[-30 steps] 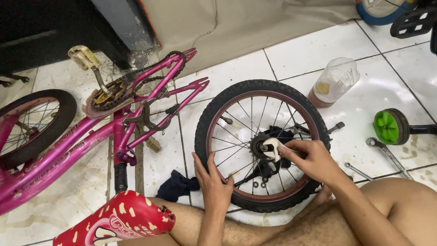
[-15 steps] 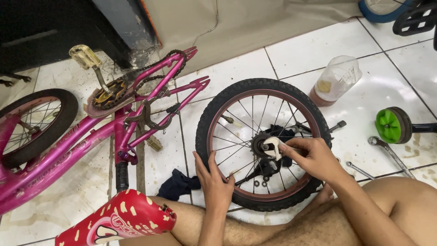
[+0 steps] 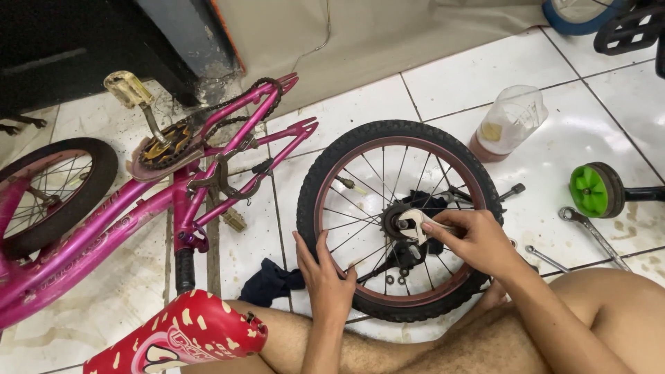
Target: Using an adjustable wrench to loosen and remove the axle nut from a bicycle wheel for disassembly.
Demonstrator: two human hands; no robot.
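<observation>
The small bicycle wheel (image 3: pixel 398 220) lies flat at centre frame, the right hand (image 3: pixel 478 242) gripping a wrench (image 3: pixel 424 223) on its hub nut, the left hand (image 3: pixel 325 266) spread open on the tyre; the wrench could slip off, knuckles striking the spokes.

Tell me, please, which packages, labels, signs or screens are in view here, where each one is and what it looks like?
Plastic container: on the white tiles beyond the wheel, upper right; clear tapered tub tipped on its brown base, small yellow patch inside.
Lettering on the pink bike frame: left, along the sloping tube; faint markings, too blurred to make out.
Red saddle: bottom left; white printed pattern.
No signs or screens.
</observation>
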